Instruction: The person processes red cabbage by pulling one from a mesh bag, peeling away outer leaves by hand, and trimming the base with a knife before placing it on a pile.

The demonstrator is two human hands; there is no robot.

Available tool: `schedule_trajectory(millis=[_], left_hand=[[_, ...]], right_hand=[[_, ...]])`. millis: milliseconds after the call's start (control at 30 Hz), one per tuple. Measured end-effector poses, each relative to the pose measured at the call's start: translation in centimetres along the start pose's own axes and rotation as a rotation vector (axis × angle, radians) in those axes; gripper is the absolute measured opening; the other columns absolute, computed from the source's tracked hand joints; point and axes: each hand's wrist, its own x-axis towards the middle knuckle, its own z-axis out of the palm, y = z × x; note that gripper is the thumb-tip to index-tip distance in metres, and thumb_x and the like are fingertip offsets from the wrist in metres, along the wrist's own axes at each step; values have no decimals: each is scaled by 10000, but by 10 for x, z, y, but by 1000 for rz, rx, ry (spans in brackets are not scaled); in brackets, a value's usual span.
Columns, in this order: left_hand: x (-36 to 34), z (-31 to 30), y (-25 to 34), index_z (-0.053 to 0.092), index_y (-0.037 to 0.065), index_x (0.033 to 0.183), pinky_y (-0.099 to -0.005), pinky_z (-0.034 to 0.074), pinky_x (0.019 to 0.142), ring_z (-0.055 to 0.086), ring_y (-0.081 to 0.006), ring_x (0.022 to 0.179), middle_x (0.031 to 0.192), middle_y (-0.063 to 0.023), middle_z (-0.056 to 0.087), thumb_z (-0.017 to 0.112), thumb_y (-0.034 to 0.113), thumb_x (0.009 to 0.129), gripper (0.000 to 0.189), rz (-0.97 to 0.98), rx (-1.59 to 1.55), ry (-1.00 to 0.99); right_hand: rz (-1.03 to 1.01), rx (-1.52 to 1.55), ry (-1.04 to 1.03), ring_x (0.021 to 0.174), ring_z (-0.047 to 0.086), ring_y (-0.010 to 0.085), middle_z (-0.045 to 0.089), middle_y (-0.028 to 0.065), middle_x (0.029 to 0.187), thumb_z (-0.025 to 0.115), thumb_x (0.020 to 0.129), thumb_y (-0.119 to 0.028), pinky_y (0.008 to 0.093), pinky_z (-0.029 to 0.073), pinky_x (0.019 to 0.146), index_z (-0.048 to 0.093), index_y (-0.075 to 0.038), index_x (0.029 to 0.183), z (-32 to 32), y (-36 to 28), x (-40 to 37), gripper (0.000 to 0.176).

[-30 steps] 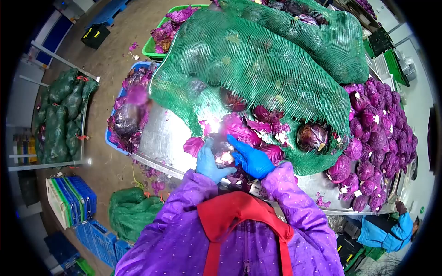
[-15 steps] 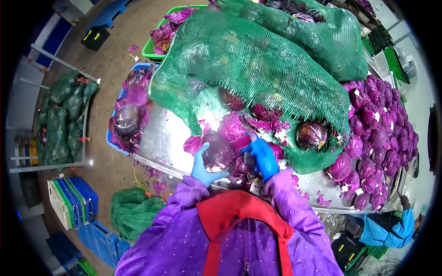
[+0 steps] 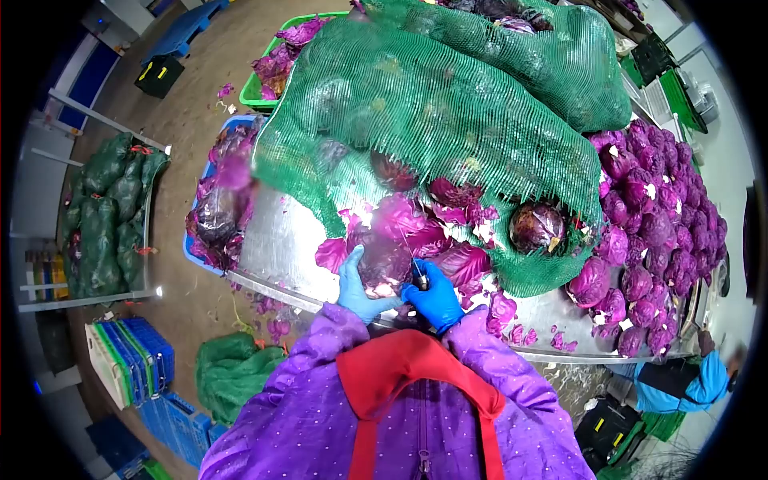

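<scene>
A red cabbage (image 3: 384, 260) sits on the metal table at the near edge. My left hand (image 3: 362, 290), in a light blue glove, cups its left and near side. My right hand (image 3: 433, 297), in a darker blue glove, is closed around a knife (image 3: 417, 270) with a thin blade pointing up along the cabbage's right side. Loose purple leaves (image 3: 462, 264) lie to the right of the knife. Behind them a green mesh sack (image 3: 432, 104) spreads over the table, with a dark cabbage (image 3: 537, 227) at its open end.
Many purple cabbages (image 3: 658, 232) are piled on the right. A blue crate (image 3: 194, 250) and a green crate (image 3: 253, 94) of leaves stand left. Filled sacks (image 3: 100, 240) rest on a rack. A co-worker in blue (image 3: 694, 384) is at the lower right.
My right hand has moved left and down, close to my left hand and the cabbage. The leaf that was by my right hand now lies apart from it, among the leaves on the right.
</scene>
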Motion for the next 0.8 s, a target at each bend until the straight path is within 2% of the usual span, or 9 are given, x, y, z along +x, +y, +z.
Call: schedule_trajectory(millis=[100, 200, 300, 333, 433, 467, 567, 700, 800], left_hand=[[1, 3, 1, 165, -1, 1388, -426, 300, 1036, 337, -360, 1206, 1272, -217, 305, 905, 338, 457, 1237, -25, 45, 10], [5, 2, 8, 161, -13, 1383, -427, 307, 1030, 345, -357, 1194, 1264, -217, 309, 904, 334, 458, 1235, -56, 29, 3], [6, 0, 9, 171, -23, 1376, -428, 308, 1026, 352, -355, 1184, 1255, -219, 314, 903, 336, 461, 1225, -53, 26, -11], [5, 0, 8, 176, -26, 1372, -432, 313, 1019, 355, -359, 1178, 1248, -224, 317, 902, 339, 461, 1221, -55, 36, -2], [2, 3, 11, 177, -26, 1373, -441, 314, 1017, 355, -366, 1178, 1252, -231, 314, 899, 346, 467, 1218, -51, 79, 29], [1, 5, 11, 178, -27, 1375, -455, 310, 1020, 346, -379, 1190, 1267, -242, 307, 895, 353, 473, 1213, -48, 92, 44], [-2, 10, 12, 180, -24, 1377, -463, 299, 1030, 333, -391, 1205, 1282, -251, 301, 888, 358, 478, 1206, -40, 74, 68], [-5, 14, 11, 172, -14, 1385, -468, 301, 1029, 336, -400, 1204, 1284, -250, 302, 877, 350, 485, 1200, -9, 118, 90], [-4, 18, 7, 167, -11, 1388, -470, 301, 1028, 339, -398, 1200, 1283, -247, 303, 877, 343, 488, 1200, 34, 137, 125]], right_hand=[[130, 193, -39, 720, 554, 108, 599, 47, 862, 648, 762, -63, 261, 486, 653, 535, -2, 1149, -2, -16, -2, 408], [-150, -94, 130, 750, 632, 171, 623, 90, 781, 615, 760, -19, 298, 508, 646, 568, 26, 1054, 1, 37, 19, 300], [34, 104, 67, 731, 619, 146, 611, 68, 776, 601, 746, 5, 294, 502, 632, 594, 18, 968, -4, 56, 26, 223], [37, 83, 31, 702, 604, 134, 602, 59, 779, 639, 768, -41, 286, 496, 614, 585, 16, 976, -6, 45, 19, 222], [237, 321, 11, 672, 582, 111, 593, 53, 766, 684, 786, -125, 265, 482, 582, 582, 4, 976, -3, -8, -9, 251], [137, 133, 2, 602, 574, 106, 593, 55, 740, 699, 798, -174, 257, 471, 526, 572, 10, 997, -3, 11, -2, 299], [179, 21, 13, 586, 540, 87, 604, 32, 737, 714, 795, -204, 233, 443, 511, 574, -9, 1053, 0, 6, 2, 352], [184, 128, -71, 615, 558, 100, 599, 44, 716, 694, 785, -166, 260, 470, 548, 584, -6, 928, -8, -20, -4, 240], [83, -56, -19, 624, 559, 104, 604, 52, 722, 674, 770, -133, 267, 473, 571, 585, -2, 921, -5, -8, 1, 218]])
